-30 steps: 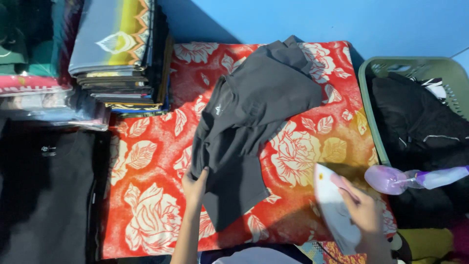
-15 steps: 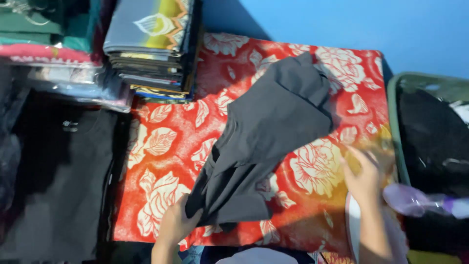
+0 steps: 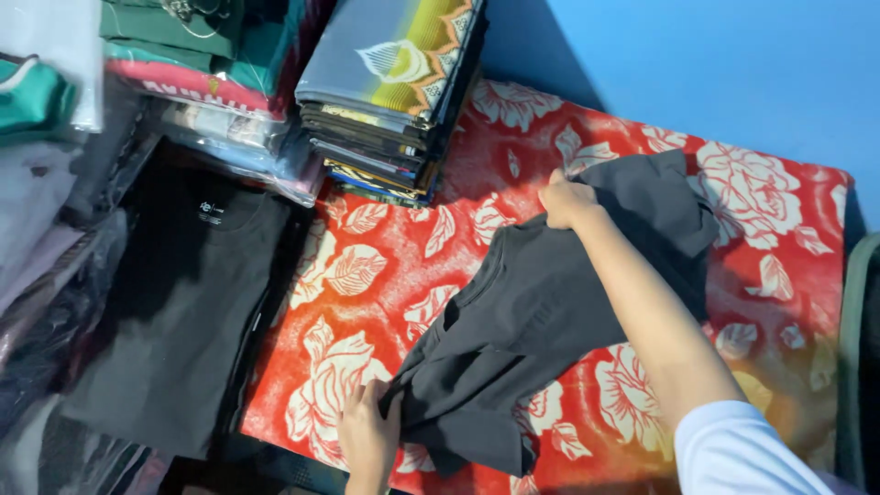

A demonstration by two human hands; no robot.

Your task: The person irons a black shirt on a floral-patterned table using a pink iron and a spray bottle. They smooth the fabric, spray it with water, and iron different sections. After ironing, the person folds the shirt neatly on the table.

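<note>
A dark grey T-shirt (image 3: 541, 321) lies crumpled and slanted across a red cloth with white flowers (image 3: 385, 266). My left hand (image 3: 367, 431) grips the shirt's near lower edge at the bottom of the view. My right hand (image 3: 566, 200) reaches across the cloth, its arm over the shirt, and pinches the fabric at the shirt's far upper edge. A white sleeve (image 3: 742, 454) covers my right upper arm.
A black T-shirt (image 3: 183, 302) lies flat to the left of the red cloth. A stack of folded garments (image 3: 394, 92) stands at the cloth's far left corner. Bagged and folded clothes (image 3: 137, 82) pile up at the far left. A blue wall (image 3: 697, 73) runs behind.
My right hand has moved from the shirt's right side up to its far edge and taken hold of the fabric. The view has shifted right and downward. The iron and purple bottle are out of view.
</note>
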